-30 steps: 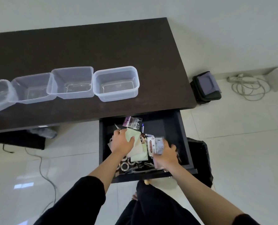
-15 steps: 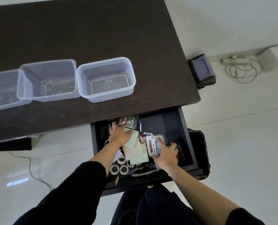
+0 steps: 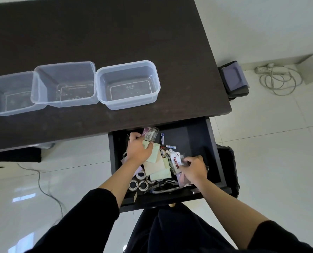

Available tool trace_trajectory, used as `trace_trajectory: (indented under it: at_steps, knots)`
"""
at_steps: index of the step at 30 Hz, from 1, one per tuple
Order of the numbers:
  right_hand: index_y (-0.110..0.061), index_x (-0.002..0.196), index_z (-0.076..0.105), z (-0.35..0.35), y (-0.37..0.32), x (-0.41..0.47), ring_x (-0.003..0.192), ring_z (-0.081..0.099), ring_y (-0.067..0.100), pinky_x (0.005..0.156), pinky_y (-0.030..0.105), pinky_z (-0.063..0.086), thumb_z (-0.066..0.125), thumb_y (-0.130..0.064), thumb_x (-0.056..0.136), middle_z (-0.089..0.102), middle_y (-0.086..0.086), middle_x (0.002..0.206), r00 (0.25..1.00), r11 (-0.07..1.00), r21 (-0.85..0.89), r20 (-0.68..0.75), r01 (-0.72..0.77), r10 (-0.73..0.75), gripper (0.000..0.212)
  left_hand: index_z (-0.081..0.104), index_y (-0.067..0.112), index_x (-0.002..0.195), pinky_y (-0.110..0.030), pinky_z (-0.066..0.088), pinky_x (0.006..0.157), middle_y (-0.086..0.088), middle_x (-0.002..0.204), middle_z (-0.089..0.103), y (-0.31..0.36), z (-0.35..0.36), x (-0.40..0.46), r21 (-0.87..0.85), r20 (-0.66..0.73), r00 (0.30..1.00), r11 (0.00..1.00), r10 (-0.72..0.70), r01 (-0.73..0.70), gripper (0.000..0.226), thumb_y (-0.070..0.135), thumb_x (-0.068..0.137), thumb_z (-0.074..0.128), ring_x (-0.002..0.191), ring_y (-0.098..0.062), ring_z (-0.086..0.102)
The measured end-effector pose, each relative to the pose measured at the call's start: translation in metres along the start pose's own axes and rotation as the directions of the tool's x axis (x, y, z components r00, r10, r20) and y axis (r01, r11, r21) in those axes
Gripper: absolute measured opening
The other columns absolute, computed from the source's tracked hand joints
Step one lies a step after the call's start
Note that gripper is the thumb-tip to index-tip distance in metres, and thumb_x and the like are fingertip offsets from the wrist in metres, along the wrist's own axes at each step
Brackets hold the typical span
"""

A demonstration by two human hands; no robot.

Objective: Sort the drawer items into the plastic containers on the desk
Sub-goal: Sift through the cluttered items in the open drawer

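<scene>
Progress: none sorted | containers look bare | drawer full | my left hand grasps clear packet | right hand pinches sticky-note pack

I can read one label for certain: a red band with "STICK NOTES" in white on the white packet, which lies in the open drawer against my right hand. A marker toward the drawer's back carries a white label with dark lettering, too small for me to make out. Embossed marks on the right tub floor are also unreadable.
</scene>
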State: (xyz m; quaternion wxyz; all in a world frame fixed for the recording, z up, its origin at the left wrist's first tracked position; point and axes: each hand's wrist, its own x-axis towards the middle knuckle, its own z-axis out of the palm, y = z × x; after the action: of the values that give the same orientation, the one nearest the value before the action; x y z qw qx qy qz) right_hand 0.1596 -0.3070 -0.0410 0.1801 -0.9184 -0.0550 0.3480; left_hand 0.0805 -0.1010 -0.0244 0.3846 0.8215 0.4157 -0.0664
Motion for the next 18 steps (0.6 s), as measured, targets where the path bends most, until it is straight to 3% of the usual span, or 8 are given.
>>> trace_trajectory:
  at_steps: [5,10,13,18]
  knots:
    - [-0.022,0.091,0.073,-0.001,0.001,0.004,0.080,0.062,0.017,0.076,0.027,0.051,0.071,-0.018,0.079,0.062,0.005,0.107,0.999,0.987,0.157,-0.039,-0.018,0.024,0.013,0.056,0.009,0.127,-0.036,0.052,0.085,0.000,0.129,0.037,-0.001,-0.008,-0.019,-0.023,-0.049,0.998,0.999,0.043,-0.044,0.048,0.034,0.087,0.060,0.097,-0.019,0.055]
    - [-0.014,0.068,0.066,-0.003,-0.005,-0.005,0.075,0.060,0.019,0.065,0.023,0.043,0.066,-0.009,0.082,0.068,0.008,0.080,0.986,0.969,0.212,-0.138,0.124,-0.096,0.014,0.058,0.008,0.126,-0.031,0.051,0.081,0.001,0.128,0.038,0.005,-0.016,-0.037,-0.042,-0.112,0.993,0.998,0.042,-0.047,0.043,0.031,0.089,0.059,0.093,-0.010,0.050]
    - [-0.006,0.075,0.069,-0.010,-0.011,-0.012,0.078,0.064,0.021,0.072,0.030,0.052,0.067,-0.006,0.082,0.070,0.011,0.088,0.971,0.948,0.255,-0.195,0.188,-0.140,0.007,0.057,0.005,0.125,-0.032,0.053,0.079,0.001,0.126,0.039,0.009,-0.021,-0.051,-0.050,-0.147,0.988,0.997,0.049,-0.057,0.043,0.029,0.089,0.059,0.086,-0.010,0.051]
    - [-0.003,0.085,0.071,-0.030,-0.016,-0.023,0.080,0.065,0.025,0.064,0.016,0.037,0.067,-0.010,0.084,0.072,0.012,0.089,0.934,0.918,0.249,-0.265,0.309,-0.242,0.008,0.058,0.002,0.123,-0.022,0.045,0.077,0.000,0.122,0.043,0.013,-0.025,-0.083,-0.103,-0.254,0.966,0.992,0.041,-0.069,0.044,0.030,0.089,0.061,0.086,-0.007,0.049]
